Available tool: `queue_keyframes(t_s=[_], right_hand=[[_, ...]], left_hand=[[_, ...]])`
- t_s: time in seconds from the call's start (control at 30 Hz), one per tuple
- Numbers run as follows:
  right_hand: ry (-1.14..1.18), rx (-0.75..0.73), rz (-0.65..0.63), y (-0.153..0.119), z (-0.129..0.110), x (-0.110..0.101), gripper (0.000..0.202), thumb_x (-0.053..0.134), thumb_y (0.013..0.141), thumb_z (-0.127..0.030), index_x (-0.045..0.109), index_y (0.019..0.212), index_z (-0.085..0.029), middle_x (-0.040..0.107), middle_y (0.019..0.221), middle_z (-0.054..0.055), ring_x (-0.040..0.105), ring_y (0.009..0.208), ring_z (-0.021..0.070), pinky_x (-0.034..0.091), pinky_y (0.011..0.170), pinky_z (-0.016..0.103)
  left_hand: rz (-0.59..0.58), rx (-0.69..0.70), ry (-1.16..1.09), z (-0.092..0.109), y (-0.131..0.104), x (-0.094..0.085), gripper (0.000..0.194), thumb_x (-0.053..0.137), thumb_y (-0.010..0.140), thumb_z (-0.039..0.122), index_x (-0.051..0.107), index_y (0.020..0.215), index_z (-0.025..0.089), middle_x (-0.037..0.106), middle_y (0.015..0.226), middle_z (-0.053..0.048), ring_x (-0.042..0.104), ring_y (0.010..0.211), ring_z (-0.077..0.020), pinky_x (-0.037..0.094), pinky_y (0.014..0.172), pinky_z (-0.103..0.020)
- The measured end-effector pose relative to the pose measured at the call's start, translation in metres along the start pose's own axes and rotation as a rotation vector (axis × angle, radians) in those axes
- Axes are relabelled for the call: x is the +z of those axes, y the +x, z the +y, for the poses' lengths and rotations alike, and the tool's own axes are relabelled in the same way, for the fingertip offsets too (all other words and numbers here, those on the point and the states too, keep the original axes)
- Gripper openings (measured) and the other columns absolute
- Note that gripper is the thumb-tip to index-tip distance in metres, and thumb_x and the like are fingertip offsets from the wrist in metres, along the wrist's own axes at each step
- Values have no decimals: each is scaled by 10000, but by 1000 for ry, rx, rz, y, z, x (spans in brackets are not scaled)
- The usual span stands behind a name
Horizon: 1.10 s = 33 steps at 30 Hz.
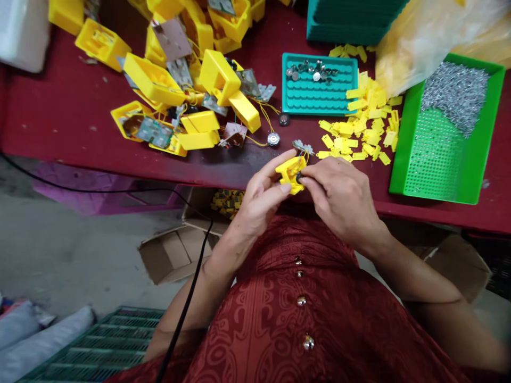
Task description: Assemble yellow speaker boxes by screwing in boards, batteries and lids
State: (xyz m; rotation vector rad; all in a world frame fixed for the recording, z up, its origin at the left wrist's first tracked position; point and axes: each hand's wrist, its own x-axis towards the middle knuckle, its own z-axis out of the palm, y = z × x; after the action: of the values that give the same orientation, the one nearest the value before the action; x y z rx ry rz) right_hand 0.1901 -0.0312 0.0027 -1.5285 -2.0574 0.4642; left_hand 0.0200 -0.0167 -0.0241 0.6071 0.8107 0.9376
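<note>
Close to you, your left hand (261,194) and right hand (339,194) pinch a little yellow case (290,173) together at the near edge of the red table (59,114). Your fingers hide part of it. Farther back sit a yellow pile (187,85), a teal tray (319,85) and a green basket (443,154). The floor is gray.

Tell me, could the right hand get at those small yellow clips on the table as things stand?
Probably yes: the yellow clips lie just beyond the right hand with nothing between, though its fingers are pinching the yellow part.
</note>
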Motion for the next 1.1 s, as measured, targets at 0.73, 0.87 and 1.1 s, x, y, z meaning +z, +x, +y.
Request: queue_keyframes(t_s=[0.73,0.87,1.1], right_hand=[[352,151,263,-15,17,-4,120,675,960,-169,773,1007,-220,790,991,34,737,906,166,598,835,342],[195,-29,233,-12,8,4,122,651,983,-183,764,956,-220,753,909,32,687,869,169,562,819,348],[-75,-63,205,-13,5,16,164,611,1013,-175,773,1013,-197,730,897,55,635,857,191,531,820,362]], left_hand=[[69,-119,93,7,5,12,478,904,708,270,625,1091,209,763,999,-28,751,807,-159,619,739,-265],[52,-140,15,11,4,12,408,799,722,251,651,1100,215,732,1041,-19,705,934,-172,606,826,-275],[86,-88,116,5,0,11,378,734,862,337,674,1222,238,712,1269,-43,659,1137,-225,562,987,-333]])
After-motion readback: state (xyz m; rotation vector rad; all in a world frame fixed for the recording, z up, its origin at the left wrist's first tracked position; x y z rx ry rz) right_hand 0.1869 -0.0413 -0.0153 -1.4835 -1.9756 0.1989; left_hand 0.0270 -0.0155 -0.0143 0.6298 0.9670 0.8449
